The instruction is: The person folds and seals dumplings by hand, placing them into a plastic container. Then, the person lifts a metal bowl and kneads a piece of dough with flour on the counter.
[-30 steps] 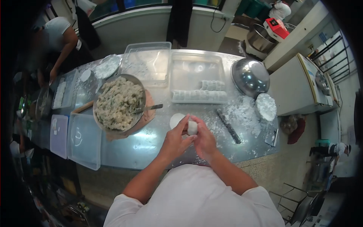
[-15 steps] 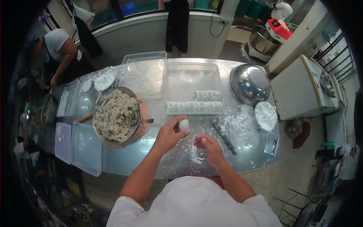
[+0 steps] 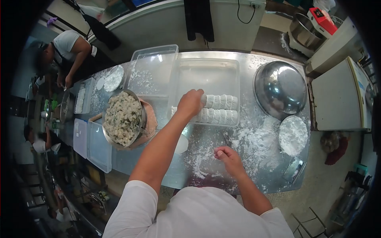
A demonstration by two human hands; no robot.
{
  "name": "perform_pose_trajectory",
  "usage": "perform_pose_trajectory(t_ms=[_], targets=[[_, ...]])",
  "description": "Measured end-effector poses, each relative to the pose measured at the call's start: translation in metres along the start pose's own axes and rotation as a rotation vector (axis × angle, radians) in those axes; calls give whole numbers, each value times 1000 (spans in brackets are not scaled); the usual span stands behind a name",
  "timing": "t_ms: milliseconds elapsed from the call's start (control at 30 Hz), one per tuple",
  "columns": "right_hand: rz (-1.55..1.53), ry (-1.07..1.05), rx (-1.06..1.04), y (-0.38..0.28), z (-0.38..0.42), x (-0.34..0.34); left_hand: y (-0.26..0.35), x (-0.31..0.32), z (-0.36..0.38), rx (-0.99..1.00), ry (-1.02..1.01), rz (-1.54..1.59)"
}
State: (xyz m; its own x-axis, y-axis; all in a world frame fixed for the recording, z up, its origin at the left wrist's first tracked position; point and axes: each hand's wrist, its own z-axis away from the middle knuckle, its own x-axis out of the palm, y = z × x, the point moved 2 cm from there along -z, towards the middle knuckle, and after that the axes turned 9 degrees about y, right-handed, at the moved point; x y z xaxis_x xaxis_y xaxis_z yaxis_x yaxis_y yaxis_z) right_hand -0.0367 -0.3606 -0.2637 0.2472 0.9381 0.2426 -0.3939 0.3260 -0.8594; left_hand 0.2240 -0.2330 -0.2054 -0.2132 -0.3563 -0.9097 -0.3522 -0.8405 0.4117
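Note:
My left hand [image 3: 191, 104] reaches into the clear plastic tray [image 3: 208, 65], its fingers closed on a white dumpling [image 3: 204, 98] at the left end of the back row. Much of that dumpling is hidden by the fingers. Two rows of pleated, floured dumplings [image 3: 218, 116] lie along the tray's near side. Over the floured steel table, my right hand [image 3: 230, 159] has its fingers curled together; whether they hold anything is hidden. A flat, round white wrapper [image 3: 181, 144] lies on the table beside my left forearm.
To the left stands a large bowl of filling [image 3: 124, 119]. A second clear tray [image 3: 152, 71] sits at the back. An upturned steel bowl [image 3: 281, 88], a bowl of flour [image 3: 293, 135] and a metal scraper [image 3: 294, 169] are on the right. A co-worker [image 3: 69, 51] bends at the far left.
My left hand has carried the dumpling forward from above the table to the back row in the tray. My right hand has shifted slightly. The head view has turned a little.

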Motion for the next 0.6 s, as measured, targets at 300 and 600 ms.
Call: perform_pose_trajectory(t_ms=[300,600], targets=[[255,-5,-100,-39,-5,-21,-11,17,-10,33,-55,166],[390,-1,-240,-55,-3,-6,1,-39,84,119,176,291]])
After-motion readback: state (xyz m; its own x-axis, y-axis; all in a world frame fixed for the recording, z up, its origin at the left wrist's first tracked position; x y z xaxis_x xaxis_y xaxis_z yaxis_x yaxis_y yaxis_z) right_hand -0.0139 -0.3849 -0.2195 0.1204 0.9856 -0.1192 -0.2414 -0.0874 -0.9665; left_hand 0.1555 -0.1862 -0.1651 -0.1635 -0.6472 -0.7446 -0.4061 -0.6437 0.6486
